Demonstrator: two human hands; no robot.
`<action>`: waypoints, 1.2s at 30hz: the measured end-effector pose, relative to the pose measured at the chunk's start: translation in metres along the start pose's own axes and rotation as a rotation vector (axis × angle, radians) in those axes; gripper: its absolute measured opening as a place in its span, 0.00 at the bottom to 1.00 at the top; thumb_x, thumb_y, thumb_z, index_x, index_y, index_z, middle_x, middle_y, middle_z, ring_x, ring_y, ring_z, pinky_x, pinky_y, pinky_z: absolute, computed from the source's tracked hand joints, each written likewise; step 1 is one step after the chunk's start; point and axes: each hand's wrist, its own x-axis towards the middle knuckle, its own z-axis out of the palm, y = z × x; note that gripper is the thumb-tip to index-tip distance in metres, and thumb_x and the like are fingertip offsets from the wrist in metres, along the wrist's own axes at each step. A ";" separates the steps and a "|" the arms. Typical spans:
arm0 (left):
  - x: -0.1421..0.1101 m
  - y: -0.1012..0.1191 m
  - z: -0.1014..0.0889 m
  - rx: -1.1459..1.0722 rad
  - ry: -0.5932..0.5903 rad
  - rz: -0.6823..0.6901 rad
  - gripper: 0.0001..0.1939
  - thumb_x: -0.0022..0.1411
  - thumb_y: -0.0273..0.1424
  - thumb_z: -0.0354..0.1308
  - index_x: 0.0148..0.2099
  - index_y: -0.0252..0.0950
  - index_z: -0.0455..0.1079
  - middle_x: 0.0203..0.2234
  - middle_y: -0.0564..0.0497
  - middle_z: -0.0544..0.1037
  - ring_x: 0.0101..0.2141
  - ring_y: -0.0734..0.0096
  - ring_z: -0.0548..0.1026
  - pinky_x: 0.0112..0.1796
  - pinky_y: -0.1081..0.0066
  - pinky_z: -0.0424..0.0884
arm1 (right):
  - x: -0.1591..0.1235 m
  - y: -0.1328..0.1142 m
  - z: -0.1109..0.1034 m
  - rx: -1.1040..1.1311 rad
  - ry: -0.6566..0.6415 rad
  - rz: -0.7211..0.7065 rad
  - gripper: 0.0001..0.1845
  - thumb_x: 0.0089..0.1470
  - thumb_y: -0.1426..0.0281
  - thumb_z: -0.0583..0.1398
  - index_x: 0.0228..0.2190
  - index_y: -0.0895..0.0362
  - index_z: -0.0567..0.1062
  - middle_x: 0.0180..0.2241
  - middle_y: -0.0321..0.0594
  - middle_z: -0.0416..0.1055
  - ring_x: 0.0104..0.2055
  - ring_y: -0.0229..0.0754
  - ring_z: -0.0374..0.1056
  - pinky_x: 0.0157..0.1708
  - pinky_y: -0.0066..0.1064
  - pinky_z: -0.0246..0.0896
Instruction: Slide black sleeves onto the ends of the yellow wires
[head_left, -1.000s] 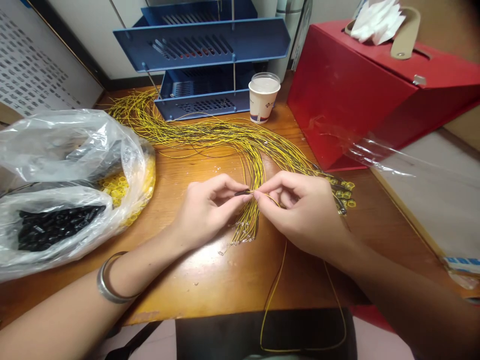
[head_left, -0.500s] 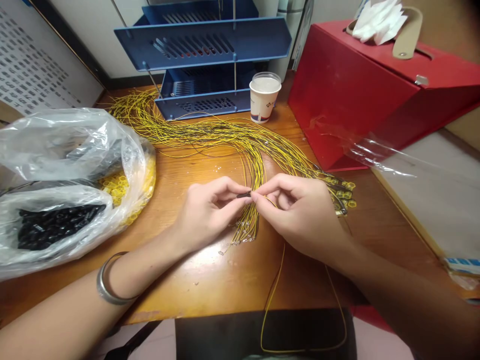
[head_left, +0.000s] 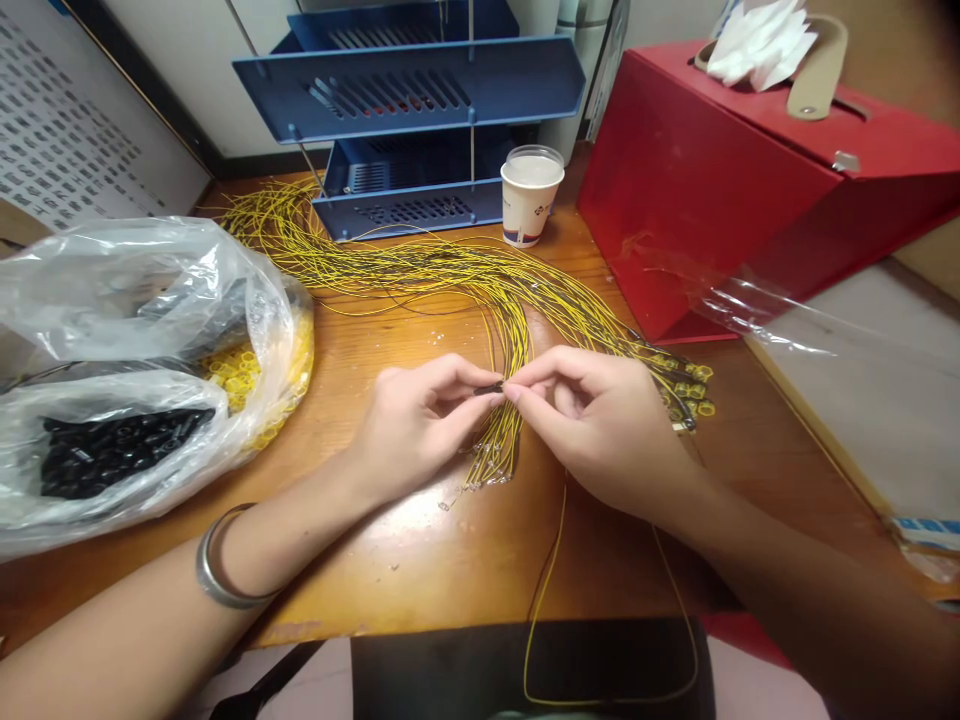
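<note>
My left hand (head_left: 420, 425) pinches a small black sleeve (head_left: 489, 388) between thumb and forefinger. My right hand (head_left: 600, 425) meets it fingertip to fingertip, pinching the end of a thin yellow wire (head_left: 547, 570) that loops down over the table edge toward my lap. Both hands hover above a bundle of yellow wires (head_left: 450, 270) that sweeps across the wooden table (head_left: 420, 550). Some wire ends at the right carry yellow and black pieces (head_left: 686, 385).
Clear plastic bags at left hold black sleeves (head_left: 112, 450) and yellow rings (head_left: 247, 375). A blue tiered letter tray (head_left: 420, 100) and a paper cup (head_left: 529, 195) stand at the back. A red box (head_left: 720, 180) with tissues on top sits at right.
My right hand's fingertips have closed the small gap to the left hand's pinch; both hands otherwise stay in place.
</note>
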 end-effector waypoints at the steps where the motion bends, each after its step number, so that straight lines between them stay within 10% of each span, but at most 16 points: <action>1: 0.000 0.000 0.000 0.010 0.001 0.002 0.07 0.61 0.30 0.61 0.40 0.32 0.74 0.26 0.49 0.82 0.25 0.74 0.79 0.26 0.78 0.74 | 0.000 0.000 0.000 0.003 -0.004 0.004 0.05 0.52 0.74 0.61 0.26 0.59 0.78 0.15 0.27 0.57 0.17 0.29 0.51 0.21 0.25 0.48; 36: 0.001 -0.002 -0.001 0.075 0.084 -0.036 0.09 0.61 0.32 0.61 0.41 0.33 0.75 0.24 0.50 0.81 0.25 0.72 0.79 0.26 0.77 0.74 | 0.000 0.000 0.000 0.000 -0.005 0.051 0.04 0.52 0.70 0.63 0.28 0.57 0.78 0.15 0.27 0.57 0.16 0.30 0.48 0.20 0.26 0.46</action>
